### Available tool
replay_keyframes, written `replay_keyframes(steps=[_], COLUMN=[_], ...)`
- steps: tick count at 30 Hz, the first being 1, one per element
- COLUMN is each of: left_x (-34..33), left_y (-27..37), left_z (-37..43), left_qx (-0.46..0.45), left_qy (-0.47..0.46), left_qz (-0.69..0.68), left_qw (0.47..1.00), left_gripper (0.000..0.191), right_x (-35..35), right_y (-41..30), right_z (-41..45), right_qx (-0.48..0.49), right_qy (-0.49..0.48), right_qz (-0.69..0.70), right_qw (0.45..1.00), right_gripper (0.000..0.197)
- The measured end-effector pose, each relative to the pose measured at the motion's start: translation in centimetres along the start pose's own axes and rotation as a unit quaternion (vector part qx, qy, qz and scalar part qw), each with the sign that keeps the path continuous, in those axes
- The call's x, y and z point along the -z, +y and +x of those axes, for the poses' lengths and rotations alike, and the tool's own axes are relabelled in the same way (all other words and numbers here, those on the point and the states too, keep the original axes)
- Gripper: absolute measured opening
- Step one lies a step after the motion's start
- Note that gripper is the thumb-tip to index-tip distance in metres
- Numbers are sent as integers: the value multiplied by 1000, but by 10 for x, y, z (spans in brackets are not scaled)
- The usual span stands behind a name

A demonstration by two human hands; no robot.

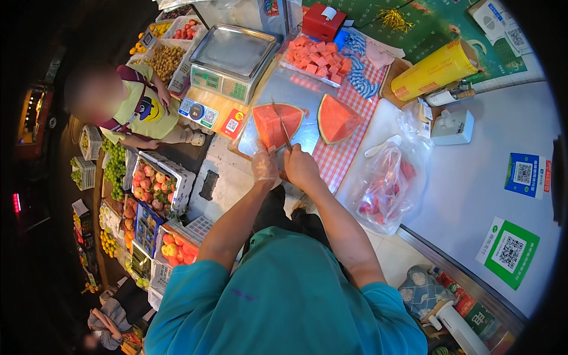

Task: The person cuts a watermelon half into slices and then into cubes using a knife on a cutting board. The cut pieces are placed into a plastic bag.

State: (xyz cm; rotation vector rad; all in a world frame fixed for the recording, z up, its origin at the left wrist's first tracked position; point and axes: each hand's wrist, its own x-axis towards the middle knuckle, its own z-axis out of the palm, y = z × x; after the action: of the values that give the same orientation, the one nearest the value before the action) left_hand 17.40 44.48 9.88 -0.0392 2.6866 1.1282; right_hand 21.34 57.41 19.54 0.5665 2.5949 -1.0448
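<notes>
A large watermelon wedge (265, 120) rests on a shiny cutting board (311, 138), its red flesh facing up. My left hand (265, 165), in a clear plastic glove, holds the wedge at its near end. My bare right hand (302, 167) is closed around the handle of a long kitchen knife (281, 119). The blade lies across the wedge, pointing away from me; how deep it sits I cannot tell. To the right is a second watermelon wedge (341, 120), partly over a red checked cloth (339, 162). Beyond the board stands a clear tray of watermelon cubes (317, 58).
A weighing scale (235, 57) stands at the back left. On the right are a bulging clear plastic bag (385, 191), a white box (452, 127) and a yellow roll of film (435, 69). A person (146, 106) stands left, beside fruit crates (153, 184).
</notes>
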Motion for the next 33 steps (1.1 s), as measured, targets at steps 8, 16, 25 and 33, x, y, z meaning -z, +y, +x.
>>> replay_keyframes(steps=[8,16,25,33], left_x=[2,3,-1,7], left_y=[26,28,24,37], left_z=[5,8,13,-5], left_qx=[75,67,33,2], left_qy=[-10,-22,-4,2], left_qz=[96,94,67,15], left_qw=[992,993,997,1000], left_gripper=[84,92,102,96], right_x=[-45,38,-49,6], right_y=[46,24,55,90], right_z=[-64,-57,-20,-101], right_qx=[-7,-8,5,1], right_qy=[-36,33,7,-13], right_qz=[28,51,102,95], right_qw=[999,998,995,995], right_gripper=[40,37,40,39])
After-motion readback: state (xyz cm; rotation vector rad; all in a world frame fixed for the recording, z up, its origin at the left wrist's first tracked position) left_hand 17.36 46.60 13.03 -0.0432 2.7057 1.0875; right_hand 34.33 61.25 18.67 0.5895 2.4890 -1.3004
